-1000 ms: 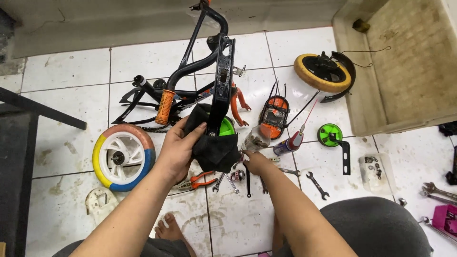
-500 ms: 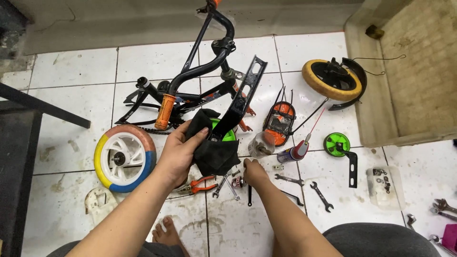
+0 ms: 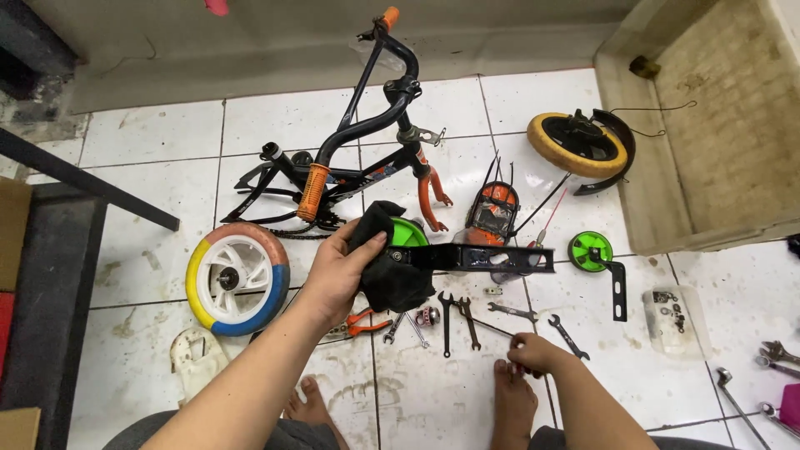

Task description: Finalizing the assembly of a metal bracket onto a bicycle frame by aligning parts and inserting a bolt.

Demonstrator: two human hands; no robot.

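Your left hand (image 3: 337, 271) is closed around a black rag (image 3: 392, 275) at the middle of the frame, and through the rag it grips one end of a black chain guard (image 3: 483, 258) that sticks out level toward the right, with a green training wheel (image 3: 408, 233) showing just behind the cloth. Your right hand (image 3: 533, 354) is low on the floor, right of center, fingers curled at the tiles beside your foot; you seem to be pinching something small there, but it is too small to tell. The wrenches (image 3: 467, 317) lie between the two hands. The risk is the guard: held at one end through loose cloth, it could slip or swing down and knock the wrenches and small fittings across the tiles. With your eyes on the right hand, the guard's far end could also catch the orange lamp housing (image 3: 492, 208) just above it.
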